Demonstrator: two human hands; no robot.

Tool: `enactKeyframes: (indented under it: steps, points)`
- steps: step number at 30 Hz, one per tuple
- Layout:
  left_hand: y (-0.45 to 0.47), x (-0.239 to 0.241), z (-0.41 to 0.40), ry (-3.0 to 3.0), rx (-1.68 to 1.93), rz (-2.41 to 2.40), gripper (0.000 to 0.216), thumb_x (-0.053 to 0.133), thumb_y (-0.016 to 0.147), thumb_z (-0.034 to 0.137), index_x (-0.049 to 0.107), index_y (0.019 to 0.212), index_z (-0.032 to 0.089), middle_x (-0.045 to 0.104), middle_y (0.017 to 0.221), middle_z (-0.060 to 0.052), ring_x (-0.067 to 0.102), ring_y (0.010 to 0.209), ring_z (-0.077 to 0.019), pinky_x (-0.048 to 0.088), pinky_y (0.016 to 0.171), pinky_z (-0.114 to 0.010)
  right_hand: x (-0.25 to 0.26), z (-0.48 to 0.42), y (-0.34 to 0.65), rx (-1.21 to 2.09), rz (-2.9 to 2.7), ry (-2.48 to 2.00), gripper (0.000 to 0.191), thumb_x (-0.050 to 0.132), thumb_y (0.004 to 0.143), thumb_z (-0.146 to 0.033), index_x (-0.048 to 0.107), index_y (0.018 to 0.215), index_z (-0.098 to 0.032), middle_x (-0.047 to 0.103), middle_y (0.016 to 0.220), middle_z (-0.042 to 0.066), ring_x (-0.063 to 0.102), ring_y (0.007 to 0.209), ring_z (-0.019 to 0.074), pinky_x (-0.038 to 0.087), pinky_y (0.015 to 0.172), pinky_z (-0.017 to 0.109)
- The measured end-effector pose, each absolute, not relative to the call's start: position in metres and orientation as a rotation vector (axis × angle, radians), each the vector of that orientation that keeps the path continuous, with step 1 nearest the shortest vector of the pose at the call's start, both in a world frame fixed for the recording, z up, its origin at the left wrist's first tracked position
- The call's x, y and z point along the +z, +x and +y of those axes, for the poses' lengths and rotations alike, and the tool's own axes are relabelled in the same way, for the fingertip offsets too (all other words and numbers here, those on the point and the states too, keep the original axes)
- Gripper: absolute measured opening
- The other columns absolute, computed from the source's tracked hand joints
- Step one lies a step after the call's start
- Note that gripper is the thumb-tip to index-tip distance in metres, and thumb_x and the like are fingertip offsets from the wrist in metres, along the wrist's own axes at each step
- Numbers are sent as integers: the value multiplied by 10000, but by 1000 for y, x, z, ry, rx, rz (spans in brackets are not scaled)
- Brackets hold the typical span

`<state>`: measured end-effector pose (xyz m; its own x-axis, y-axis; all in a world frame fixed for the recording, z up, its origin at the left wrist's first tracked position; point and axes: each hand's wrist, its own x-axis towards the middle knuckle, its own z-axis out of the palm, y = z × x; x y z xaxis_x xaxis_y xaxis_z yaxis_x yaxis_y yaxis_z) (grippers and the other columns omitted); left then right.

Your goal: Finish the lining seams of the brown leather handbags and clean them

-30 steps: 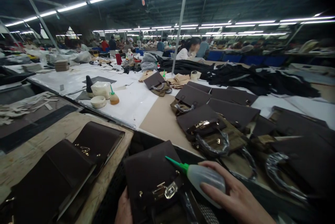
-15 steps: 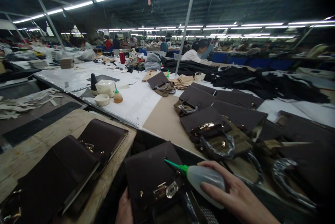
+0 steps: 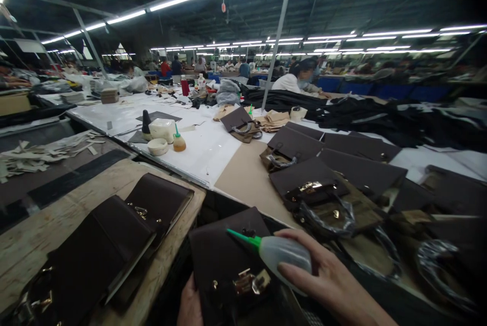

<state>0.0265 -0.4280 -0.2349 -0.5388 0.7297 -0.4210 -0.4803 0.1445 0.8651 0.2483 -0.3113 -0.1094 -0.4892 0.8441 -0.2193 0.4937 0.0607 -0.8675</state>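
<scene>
A dark brown handbag (image 3: 213, 252) with gold clasp hardware (image 3: 251, 281) lies tilted before me. My left hand (image 3: 190, 303) grips its left edge; the fingers beneath are hidden. Wrapped around a translucent squeeze bottle (image 3: 279, 255) with a long green nozzle, my right hand (image 3: 312, 260) hovers over the bag. The nozzle tip points left above the upper part of the bag; whether it touches the surface I cannot tell.
More brown handbags (image 3: 102, 245) lie on a worn wooden table (image 3: 171, 265) at left. Several others (image 3: 312, 178) cover the bench at right. A white-topped table (image 3: 198, 163) holds a small amber bottle (image 3: 179, 143) and a round dish (image 3: 157, 147). A person (image 3: 289, 82) sits farther back.
The bottle's nozzle has moved left across the bag, away from the spot near the small fitting. The view has shifted slightly left. Both hands keep their holds.
</scene>
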Motion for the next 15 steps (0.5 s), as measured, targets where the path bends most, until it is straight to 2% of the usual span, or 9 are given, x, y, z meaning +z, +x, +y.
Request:
enactKeyframes:
  steps: [8, 10, 12, 15]
  points:
    - [23, -237, -428, 185, 1567, 1368, 492, 840, 594, 419, 757, 996, 147, 784, 917, -71, 689, 1003, -349, 558, 862, -376, -110, -304, 242, 1352, -2055, -1310, 489, 646, 800, -545, 581, 1195, -264, 698, 1050, 34, 655, 926, 257, 519, 777, 313]
    - [24, -236, -430, 152, 1554, 1359, 448, 803, 703, 447, 737, 1027, 145, 768, 962, -63, 690, 983, -322, 559, 854, -387, -111, -304, 242, 1367, -2044, -1296, 493, 654, 799, -558, 587, 1190, -266, 701, 1040, 33, 656, 922, 257, 521, 775, 310]
    - [25, -234, -430, 135, 1541, 1356, 367, 691, 869, 438, 690, 1094, 148, 723, 1072, -68, 679, 983, -270, 560, 861, -407, -113, -302, 244, 1397, -2006, -1282, 513, 673, 792, -566, 586, 1199, -266, 701, 1035, 33, 654, 919, 256, 525, 763, 303]
    - [26, -229, -431, 124, 1524, 1346, 287, 579, 975, 376, 628, 1178, 179, 636, 1211, -79, 643, 1025, -230, 561, 877, -415, -117, -298, 247, 1545, -1843, -1277, 559, 667, 811, -582, 556, 1262, -271, 695, 1040, 41, 645, 878, 247, 521, 643, 281]
